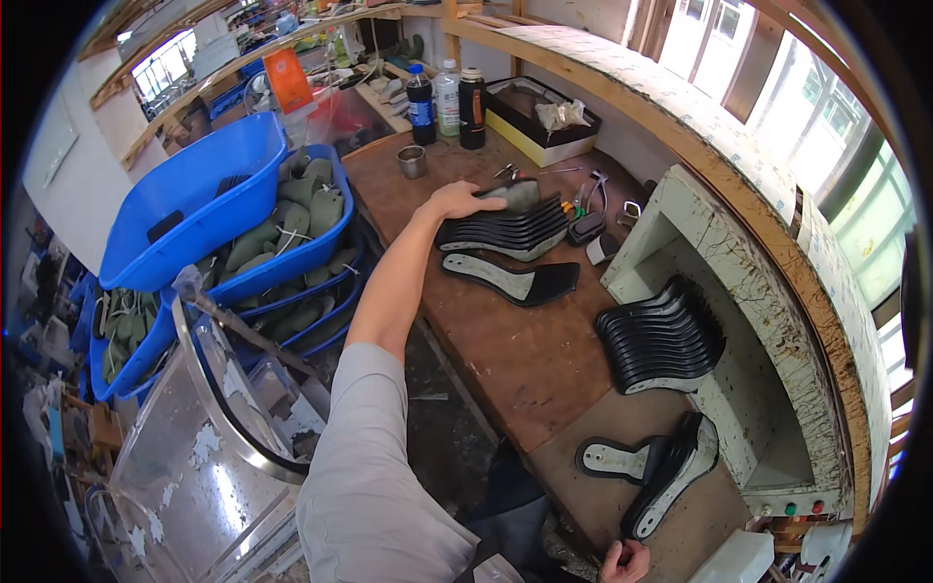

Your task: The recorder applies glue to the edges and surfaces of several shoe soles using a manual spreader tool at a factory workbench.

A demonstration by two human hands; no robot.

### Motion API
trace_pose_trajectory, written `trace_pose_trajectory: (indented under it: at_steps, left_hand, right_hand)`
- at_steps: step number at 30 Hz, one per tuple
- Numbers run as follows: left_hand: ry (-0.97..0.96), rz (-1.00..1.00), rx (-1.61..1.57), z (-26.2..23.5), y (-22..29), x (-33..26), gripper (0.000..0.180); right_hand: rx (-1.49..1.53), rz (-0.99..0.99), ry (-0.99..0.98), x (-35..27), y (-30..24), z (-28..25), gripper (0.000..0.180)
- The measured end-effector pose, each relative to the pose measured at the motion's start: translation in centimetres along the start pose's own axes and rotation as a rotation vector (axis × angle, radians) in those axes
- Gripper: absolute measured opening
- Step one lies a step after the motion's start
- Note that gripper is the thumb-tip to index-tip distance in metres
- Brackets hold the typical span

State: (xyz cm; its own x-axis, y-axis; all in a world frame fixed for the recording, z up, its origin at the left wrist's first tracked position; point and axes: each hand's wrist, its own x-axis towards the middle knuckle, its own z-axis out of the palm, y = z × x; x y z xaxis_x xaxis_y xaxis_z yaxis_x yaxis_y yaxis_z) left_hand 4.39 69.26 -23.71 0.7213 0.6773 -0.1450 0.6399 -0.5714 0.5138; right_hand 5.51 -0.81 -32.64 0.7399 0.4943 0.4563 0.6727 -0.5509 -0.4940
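My left hand (457, 201) reaches far across the workbench, with its fingers and thumb on an olive-green shoe upper (522, 197). That piece sits just behind a tight row of black shoe soles (501, 233). In front of the row, one sole with a pale inner face (510, 280) lies apart. My right hand (624, 561) is at the bench's near edge, fingers curled, and whatever may be in them is hidden. Close to it, a black sole with a pale strip (673, 476) leans over another flat sole (612, 459).
A second row of black soles (663, 340) stands before the pale box-shaped machine (768, 389) on the right. Blue baskets (194, 209) with green uppers are stacked at left. Bottles (421, 105), a metal cup (412, 161), pliers (595, 191) and a box (539, 146) occupy the far end.
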Motion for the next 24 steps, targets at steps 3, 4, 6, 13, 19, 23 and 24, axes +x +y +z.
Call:
trace_pose_trajectory:
  at_steps: [3,4,6,13,19,23,24]
  left_hand:
    - [-0.001,0.102,0.168,0.8,1.4,-3.9,0.111]
    - [0.018,0.135,0.249,1.4,2.1,-5.3,0.119]
    - [0.061,0.161,0.449,4.1,3.2,-7.7,0.129]
    - [-0.009,0.268,0.659,3.3,2.0,-8.6,0.145]
    - [0.126,0.371,0.320,2.7,0.2,-6.3,0.132]
    - [-0.017,0.147,0.361,1.3,0.8,-3.1,0.122]
    - [-0.027,0.158,0.358,1.0,1.7,-3.1,0.122]
  right_hand:
    - [-0.043,-0.080,0.036,0.6,-0.5,0.2,0.022]
    - [-0.049,-0.075,0.034,0.4,-0.3,0.4,0.022]
    - [0.041,-0.012,0.064,-0.4,0.5,1.0,0.022]
    - [0.075,0.030,0.026,0.3,-0.5,1.0,0.022]
    - [-0.010,-0.078,0.022,1.2,-1.5,-0.4,0.022]
    - [-0.056,-0.077,0.044,1.2,-1.8,-0.1,0.021]
    - [-0.067,-0.066,0.045,1.2,-2.0,-0.2,0.021]
